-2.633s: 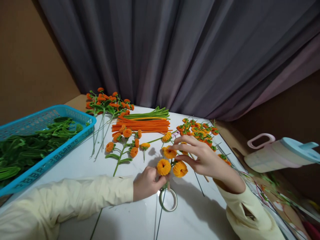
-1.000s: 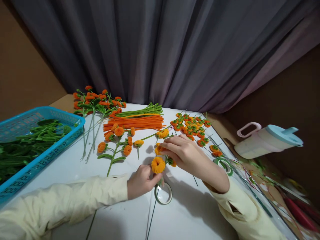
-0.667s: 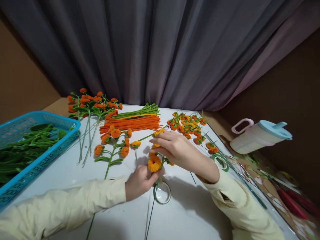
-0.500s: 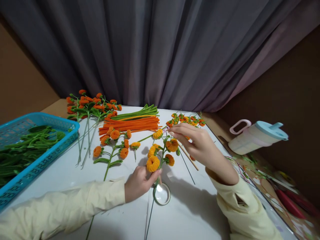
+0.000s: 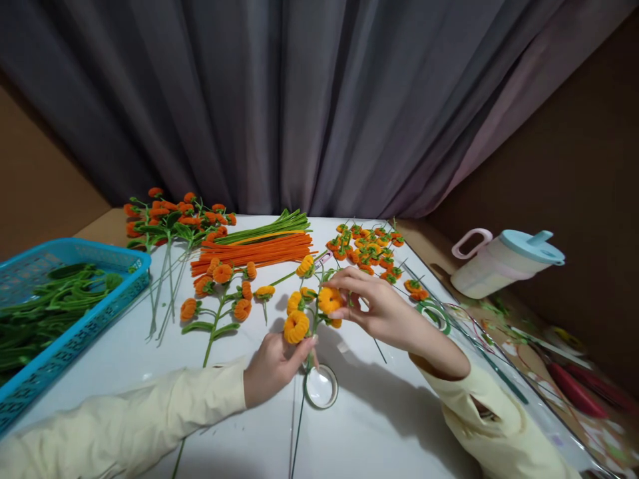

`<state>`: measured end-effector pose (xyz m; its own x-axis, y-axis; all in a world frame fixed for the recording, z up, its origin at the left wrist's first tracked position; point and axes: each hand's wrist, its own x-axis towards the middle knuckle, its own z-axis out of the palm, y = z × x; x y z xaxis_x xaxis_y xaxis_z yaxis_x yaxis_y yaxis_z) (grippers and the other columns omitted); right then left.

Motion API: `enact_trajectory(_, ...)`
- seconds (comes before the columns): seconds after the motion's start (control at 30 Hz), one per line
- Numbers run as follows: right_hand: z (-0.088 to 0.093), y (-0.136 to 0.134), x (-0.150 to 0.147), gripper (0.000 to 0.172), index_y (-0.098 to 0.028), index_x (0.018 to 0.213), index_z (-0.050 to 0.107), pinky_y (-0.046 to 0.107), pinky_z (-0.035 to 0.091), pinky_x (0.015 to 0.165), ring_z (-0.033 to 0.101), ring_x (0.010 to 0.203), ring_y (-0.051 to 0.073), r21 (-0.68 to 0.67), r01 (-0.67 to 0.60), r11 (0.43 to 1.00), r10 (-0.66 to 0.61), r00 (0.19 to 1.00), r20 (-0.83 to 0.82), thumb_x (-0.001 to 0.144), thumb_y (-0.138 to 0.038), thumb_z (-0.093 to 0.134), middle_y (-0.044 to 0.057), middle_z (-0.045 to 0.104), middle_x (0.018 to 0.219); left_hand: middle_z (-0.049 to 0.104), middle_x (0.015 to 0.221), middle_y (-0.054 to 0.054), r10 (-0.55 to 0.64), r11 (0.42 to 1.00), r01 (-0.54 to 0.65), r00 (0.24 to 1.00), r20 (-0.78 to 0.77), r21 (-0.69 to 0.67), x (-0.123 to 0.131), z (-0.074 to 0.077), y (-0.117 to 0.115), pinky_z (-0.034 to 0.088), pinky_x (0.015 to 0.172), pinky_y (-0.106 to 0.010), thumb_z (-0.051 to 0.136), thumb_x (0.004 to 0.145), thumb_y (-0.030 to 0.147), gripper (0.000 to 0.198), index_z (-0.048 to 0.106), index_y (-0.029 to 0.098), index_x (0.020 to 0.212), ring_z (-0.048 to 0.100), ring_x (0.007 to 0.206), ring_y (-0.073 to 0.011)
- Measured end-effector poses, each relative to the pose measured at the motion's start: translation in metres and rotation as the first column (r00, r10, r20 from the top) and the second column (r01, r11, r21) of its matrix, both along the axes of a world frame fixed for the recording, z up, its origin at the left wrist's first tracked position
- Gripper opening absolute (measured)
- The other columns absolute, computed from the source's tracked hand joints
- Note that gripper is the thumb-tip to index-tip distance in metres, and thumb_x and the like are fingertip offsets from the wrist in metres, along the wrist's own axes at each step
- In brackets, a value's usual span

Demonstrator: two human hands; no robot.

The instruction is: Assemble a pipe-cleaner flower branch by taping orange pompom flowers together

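Down from the top of the yellow spray [image 5: 296, 326], where it had been half a second earlier, the right hand [image 5: 379, 307] had come to one flower head [image 5: 330, 301], thumb and fingertips closed around it. The left hand [image 5: 271, 370] pinched the stem lower down between thumb and finger, keeping the spray above the white tabletop [image 5: 369, 402], with a tape roll [image 5: 335, 389] just below. The left sleeve [image 5: 164, 412] crossed the stem of an orange spray [image 5: 222, 273], hiding part of it. A blue basket [image 5: 107, 311] of green leaves stood on the left. Farther off were orange strips [image 5: 252, 251], green strips [image 5: 272, 227], loose blooms [image 5: 373, 250] and, to the right, a lidded tumbler [image 5: 492, 269]. Behind everything hung a dark curtain [image 5: 299, 100].
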<state>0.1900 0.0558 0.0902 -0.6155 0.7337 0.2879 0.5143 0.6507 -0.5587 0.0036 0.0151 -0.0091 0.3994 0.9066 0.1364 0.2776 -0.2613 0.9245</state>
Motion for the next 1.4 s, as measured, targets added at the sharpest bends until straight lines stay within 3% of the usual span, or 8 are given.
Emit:
enact_trajectory(0.5,0.004,-0.005,0.004,0.022,-0.016,0.098,0.057,0.026,0.050,0.065,0.056,0.069,0.013,0.034,-0.025,0.999,0.027,0.998,-0.055,0.078,-0.010,0.061,0.006,0.058,0.089,0.067,0.063,-0.006,-0.011,0.998,0.014,0.998,0.065,-0.059,0.001,-0.002,-0.001,0.048,0.062,-0.022,0.041,0.088,0.032,0.038,0.063,0.012,0.063,0.062,0.062,-0.0143)
enact_trajectory(0.7,0.020,-0.008,0.016,0.017,-0.015,0.096,0.059,0.024,0.050,0.060,0.059,0.067,0.012,0.056,0.169,0.984,-0.157,0.972,-0.175,0.080,-0.021,0.060,0.009,0.061,0.097,0.065,0.062,-0.005,0.023,0.997,-0.016,0.995,0.097,-0.074,0.001,-0.004,0.000,0.047,0.062,-0.022,0.044,0.087,0.031,0.035,0.062,0.012,0.065,0.060,0.060,-0.0134)
enact_trajectory(0.8,0.017,-0.009,0.024,0.016,-0.015,0.079,0.060,0.022,0.047,0.051,0.056,0.057,0.012,-0.009,0.341,0.940,-0.333,0.912,-0.241,0.080,-0.031,0.060,0.005,0.063,0.076,0.064,0.060,-0.005,0.028,0.996,-0.018,0.994,0.101,-0.091,0.001,-0.002,0.000,0.046,0.059,-0.022,0.043,0.087,0.032,0.037,0.062,0.011,0.063,0.058,0.058,-0.0129)
enact_trajectory(0.87,0.005,-0.008,0.027,0.024,-0.015,0.072,0.060,0.022,0.044,0.045,0.053,0.049,0.010,-0.158,0.377,0.912,-0.405,0.890,-0.210,0.079,-0.038,0.059,0.002,0.059,0.063,0.064,0.060,-0.005,0.030,0.995,-0.017,0.992,0.125,-0.102,0.002,-0.001,0.000,0.046,0.060,-0.022,0.044,0.087,0.031,0.036,0.061,0.011,0.064,0.059,0.058,-0.0132)
enact_trajectory(0.93,-0.011,-0.008,0.029,0.029,-0.014,0.075,0.062,0.022,0.044,0.044,0.052,0.047,0.010,-0.385,0.314,0.868,-0.399,0.903,-0.162,0.078,-0.043,0.059,0.002,0.058,0.061,0.064,0.061,-0.005,0.037,0.993,-0.021,0.989,0.140,-0.112,0.003,0.000,0.000,0.047,0.061,-0.023,0.045,0.087,0.031,0.034,0.061,0.011,0.064,0.059,0.059,-0.0138)
enact_trajectory(1.03,-0.037,-0.008,0.026,0.037,-0.015,0.098,0.060,0.025,0.049,0.050,0.057,0.056,0.012,-0.682,0.087,0.726,-0.349,0.902,-0.255,0.072,-0.042,0.065,0.004,0.062,0.077,0.064,0.060,-0.005,0.043,0.992,-0.026,0.989,0.143,-0.120,0.003,0.001,0.000,0.047,0.062,-0.024,0.045,0.086,0.031,0.034,0.061,0.011,0.063,0.060,0.059,-0.0144)
enact_trajectory(1.13,-0.057,-0.010,0.019,0.042,-0.019,0.108,0.054,0.024,0.050,0.053,0.060,0.068,0.014,-0.761,-0.172,0.625,-0.323,0.831,-0.453,0.072,-0.036,0.066,0.005,0.061,0.089,0.064,0.060,-0.005,0.037,0.993,-0.020,0.989,0.146,-0.114,0.003,0.003,0.000,0.047,0.063,-0.024,0.046,0.086,0.031,0.034,0.061,0.012,0.063,0.060,0.059,-0.0141)
enact_trajectory(1.4,-0.067,-0.014,0.015,0.033,-0.018,0.098,0.055,0.023,0.049,0.052,0.054,0.054,0.010,-0.726,-0.205,0.657,-0.359,0.762,-0.540,0.072,-0.032,0.069,-0.002,0.059,0.067,0.062,0.060,-0.004,0.038,0.995,-0.029,0.994,0.107,-0.090,0.002,0.001,0.001,0.046,0.066,-0.024,0.045,0.087,0.030,0.035,0.062,0.012,0.062,0.059,0.061,-0.0131)
